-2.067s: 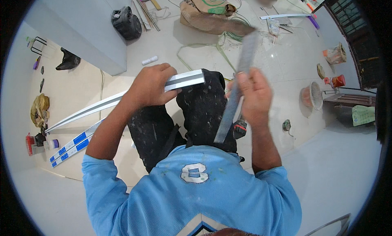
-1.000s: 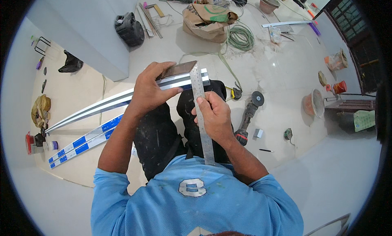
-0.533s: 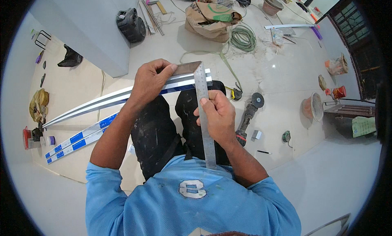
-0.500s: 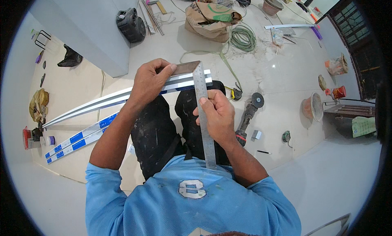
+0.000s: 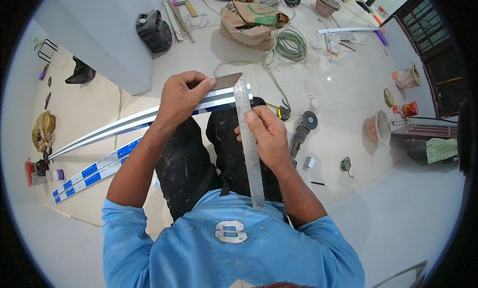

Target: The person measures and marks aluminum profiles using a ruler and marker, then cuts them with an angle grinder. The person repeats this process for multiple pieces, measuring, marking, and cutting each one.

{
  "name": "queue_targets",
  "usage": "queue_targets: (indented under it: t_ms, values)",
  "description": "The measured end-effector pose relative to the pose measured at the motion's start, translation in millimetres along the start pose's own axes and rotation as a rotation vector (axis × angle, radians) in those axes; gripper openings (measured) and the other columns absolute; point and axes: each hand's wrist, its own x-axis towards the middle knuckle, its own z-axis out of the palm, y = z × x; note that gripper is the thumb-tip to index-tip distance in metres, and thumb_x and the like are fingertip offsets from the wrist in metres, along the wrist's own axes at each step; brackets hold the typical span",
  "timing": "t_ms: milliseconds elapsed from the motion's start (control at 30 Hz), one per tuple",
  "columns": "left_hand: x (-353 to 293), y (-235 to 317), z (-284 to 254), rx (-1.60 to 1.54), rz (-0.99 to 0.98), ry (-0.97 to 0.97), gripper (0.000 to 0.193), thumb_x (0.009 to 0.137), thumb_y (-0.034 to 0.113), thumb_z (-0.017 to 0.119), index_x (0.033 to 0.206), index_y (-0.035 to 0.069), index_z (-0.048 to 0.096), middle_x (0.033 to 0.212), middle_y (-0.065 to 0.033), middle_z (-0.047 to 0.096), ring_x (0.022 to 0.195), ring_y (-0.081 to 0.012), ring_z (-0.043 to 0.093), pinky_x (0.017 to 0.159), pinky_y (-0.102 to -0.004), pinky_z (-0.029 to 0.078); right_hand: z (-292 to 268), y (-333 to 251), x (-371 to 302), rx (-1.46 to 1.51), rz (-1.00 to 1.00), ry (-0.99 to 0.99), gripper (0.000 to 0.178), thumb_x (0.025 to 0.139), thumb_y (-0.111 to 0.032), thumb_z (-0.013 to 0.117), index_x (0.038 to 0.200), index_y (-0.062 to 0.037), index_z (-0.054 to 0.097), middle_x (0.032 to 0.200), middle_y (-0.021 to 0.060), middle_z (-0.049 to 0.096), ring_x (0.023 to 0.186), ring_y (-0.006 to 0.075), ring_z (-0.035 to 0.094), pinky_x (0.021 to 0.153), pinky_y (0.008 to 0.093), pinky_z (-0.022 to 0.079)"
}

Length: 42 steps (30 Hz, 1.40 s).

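A try square lies across the right end of a long white metal trim strip, which rests over my knees and runs off to the left. My left hand grips the strip together with the square's brown stock, thumb on top. The steel blade points back toward my body, its tip near my blue shirt. My right hand pinches that blade partway down, thumb on its face. Where the left fingers wrap underneath is hidden.
An angle grinder, a tape measure, a small metal offcut and a pencil lie right of my legs. Blue-and-white wrapped strips lie at left. Ahead are a brown sack, coiled hose and a black speaker-like case.
My view has shifted slightly, so the floor items sit a little further left. Both hands keep their hold on the try square and strip, with hardly any movement.
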Motion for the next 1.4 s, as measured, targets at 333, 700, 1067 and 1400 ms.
queue_targets:
  t_ms: [333,700,1067,1400]
  values:
    - [-4,1,2,-0.016,0.013,-0.014,0.034,0.103,0.037,0.083,0.113,0.004,0.086,0.079,-0.0035,0.075,0.071,-0.0113,0.062,0.065,-0.0318,0.048,-30,7,11,-0.021,0.058,0.134,0.029,0.118,-0.028,0.062,0.119,-0.0011,0.071,0.096,0.0108,0.079,0.079,0.0159,0.076,0.073,0.0317,0.064]
    - [-3,3,7,0.0,0.0,0.007,0.035,0.104,0.038,0.081,0.115,0.005,0.086,0.075,-0.0026,0.072,0.067,-0.011,0.059,0.062,-0.0317,0.045,-291,266,-32,-0.177,0.518,0.845,0.021,0.111,-0.023,0.068,0.11,-0.0021,0.071,0.087,0.0117,0.078,0.072,0.0222,0.076,0.057,0.0374,0.061]
    - [-2,0,5,-0.014,0.025,0.004,0.033,0.103,0.037,0.082,0.112,0.005,0.087,0.082,-0.006,0.076,0.074,-0.0132,0.064,0.065,-0.0328,0.049,-383,470,-177,-1.274,0.86,0.187,0.014,0.1,-0.019,0.075,0.104,-0.005,0.076,0.092,0.0133,0.082,0.084,0.0321,0.081,0.079,0.0434,0.065]
    - [-8,3,6,0.028,0.075,0.016,0.035,0.105,0.038,0.081,0.112,0.003,0.087,0.088,-0.0073,0.079,0.078,-0.0145,0.068,0.07,-0.0333,0.053,-339,441,-168,-1.308,0.834,0.626,0.014,0.098,-0.013,0.073,0.109,-0.0052,0.073,0.111,0.0201,0.081,0.105,0.0383,0.08,0.094,0.05,0.065]
